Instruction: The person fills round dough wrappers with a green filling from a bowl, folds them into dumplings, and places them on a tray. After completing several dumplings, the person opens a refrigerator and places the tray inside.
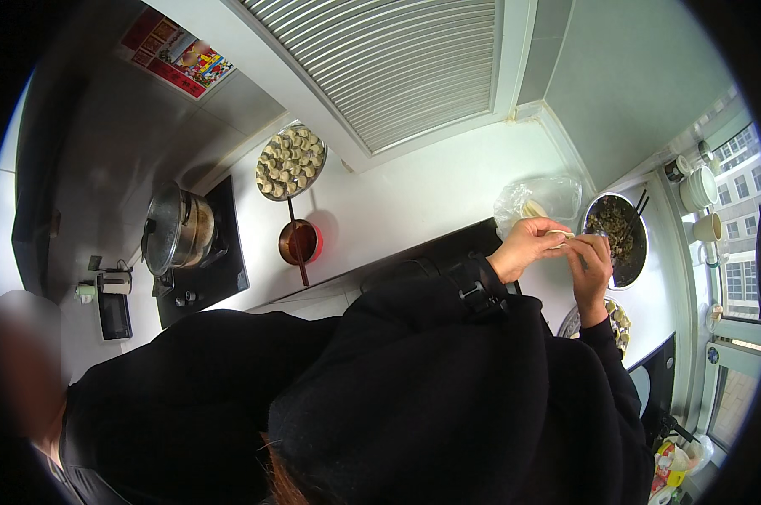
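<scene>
In front of me at the right, both hands meet over the counter. My left hand [524,247] pinches a pale dumpling wrapper [561,234] between thumb and fingers. Fingers of my right hand [590,268] press its other edge; whether filling is inside cannot be seen. Just beyond my right hand stands a bowl of dark minced filling [614,230], with chopsticks [642,202] leaning at its rim. A clear plastic bag [548,192] with more wrappers [533,209] lies behind my left hand. Partly hidden under my right wrist is a tray of dumplings [619,325].
A round tray [323,165] full of dumplings rests farther left, near a red pot [318,243] with chopsticks [298,252] across it. A lidded steel pot [194,230] stands on the black cooktop [232,265]. Another person in dark clothing [134,398] is at the left.
</scene>
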`<action>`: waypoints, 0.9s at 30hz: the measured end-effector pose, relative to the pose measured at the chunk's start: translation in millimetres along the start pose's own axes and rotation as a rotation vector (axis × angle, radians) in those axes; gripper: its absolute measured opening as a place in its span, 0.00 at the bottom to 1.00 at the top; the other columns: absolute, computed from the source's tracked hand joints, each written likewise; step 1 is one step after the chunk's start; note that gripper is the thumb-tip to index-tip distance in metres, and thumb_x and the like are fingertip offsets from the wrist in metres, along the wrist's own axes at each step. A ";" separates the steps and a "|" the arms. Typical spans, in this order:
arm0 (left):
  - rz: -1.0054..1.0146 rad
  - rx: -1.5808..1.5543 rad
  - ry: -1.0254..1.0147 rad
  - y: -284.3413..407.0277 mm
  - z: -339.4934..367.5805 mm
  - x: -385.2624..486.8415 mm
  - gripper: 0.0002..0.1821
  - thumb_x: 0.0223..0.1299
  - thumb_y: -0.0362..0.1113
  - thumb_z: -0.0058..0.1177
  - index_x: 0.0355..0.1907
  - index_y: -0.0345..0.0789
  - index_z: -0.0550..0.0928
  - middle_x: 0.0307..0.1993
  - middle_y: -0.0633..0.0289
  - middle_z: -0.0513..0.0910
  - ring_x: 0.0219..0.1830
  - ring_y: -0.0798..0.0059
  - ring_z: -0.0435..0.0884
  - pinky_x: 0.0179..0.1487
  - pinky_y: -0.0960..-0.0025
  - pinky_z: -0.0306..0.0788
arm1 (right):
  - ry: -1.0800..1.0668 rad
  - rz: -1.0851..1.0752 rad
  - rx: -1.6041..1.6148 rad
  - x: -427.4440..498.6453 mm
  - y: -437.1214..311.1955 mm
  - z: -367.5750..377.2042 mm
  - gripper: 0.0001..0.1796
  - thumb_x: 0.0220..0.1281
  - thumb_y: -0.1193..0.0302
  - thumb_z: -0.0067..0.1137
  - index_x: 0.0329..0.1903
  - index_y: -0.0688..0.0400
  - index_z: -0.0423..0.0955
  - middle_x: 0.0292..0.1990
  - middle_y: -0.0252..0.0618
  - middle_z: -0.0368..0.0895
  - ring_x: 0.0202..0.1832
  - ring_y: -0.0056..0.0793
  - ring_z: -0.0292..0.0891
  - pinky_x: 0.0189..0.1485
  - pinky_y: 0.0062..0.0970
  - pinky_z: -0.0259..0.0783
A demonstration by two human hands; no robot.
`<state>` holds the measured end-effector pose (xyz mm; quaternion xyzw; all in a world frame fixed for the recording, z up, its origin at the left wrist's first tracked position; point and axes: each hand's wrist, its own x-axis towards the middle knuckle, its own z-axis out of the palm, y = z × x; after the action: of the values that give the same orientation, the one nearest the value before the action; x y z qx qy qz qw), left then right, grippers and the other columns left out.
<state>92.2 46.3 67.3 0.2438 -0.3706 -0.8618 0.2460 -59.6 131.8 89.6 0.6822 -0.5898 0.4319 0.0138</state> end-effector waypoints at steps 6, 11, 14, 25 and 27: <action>-0.024 0.087 -0.058 4.0 -10.5 -1.5 0.09 0.70 0.30 0.54 0.49 0.31 0.79 0.46 0.61 0.82 0.49 0.76 0.83 0.58 0.70 0.79 | -0.011 0.242 0.190 4.9 5.6 0.8 0.10 0.49 0.80 0.68 0.38 0.62 0.83 0.36 0.37 0.80 0.41 0.34 0.76 0.43 0.27 0.71; -0.055 0.152 -0.117 8.7 -18.7 1.4 0.04 0.68 0.29 0.55 0.43 0.34 0.77 0.45 0.61 0.83 0.48 0.77 0.83 0.55 0.70 0.80 | -0.172 0.297 0.306 1.2 11.9 1.0 0.08 0.51 0.81 0.68 0.37 0.63 0.83 0.34 0.38 0.80 0.37 0.30 0.77 0.42 0.25 0.71; -0.077 0.192 -0.168 15.8 -21.0 2.1 0.06 0.68 0.29 0.54 0.45 0.35 0.76 0.46 0.61 0.83 0.50 0.76 0.82 0.55 0.69 0.79 | -0.138 0.299 0.317 0.2 8.5 1.6 0.07 0.52 0.81 0.68 0.36 0.63 0.83 0.33 0.37 0.79 0.35 0.29 0.77 0.40 0.24 0.70; 0.447 0.852 -0.391 50.0 -19.8 -1.9 0.45 0.61 0.64 0.58 0.72 0.36 0.65 0.59 0.59 0.78 0.60 0.68 0.77 0.64 0.64 0.70 | -0.055 0.256 0.462 23.2 -14.9 -9.5 0.04 0.58 0.80 0.64 0.37 0.63 0.80 0.33 0.36 0.79 0.35 0.27 0.75 0.41 0.24 0.70; 0.444 0.862 -0.397 50.2 -13.4 -2.8 0.46 0.61 0.67 0.55 0.71 0.35 0.66 0.56 0.58 0.79 0.57 0.68 0.79 0.61 0.66 0.72 | -0.046 0.243 0.468 24.1 -20.1 -14.9 0.04 0.58 0.80 0.64 0.37 0.63 0.81 0.33 0.36 0.79 0.35 0.26 0.75 0.41 0.24 0.70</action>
<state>114.7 10.8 97.9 0.0703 -0.7738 -0.5880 0.2249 -53.4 126.6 123.4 0.6006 -0.5517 0.5393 -0.2099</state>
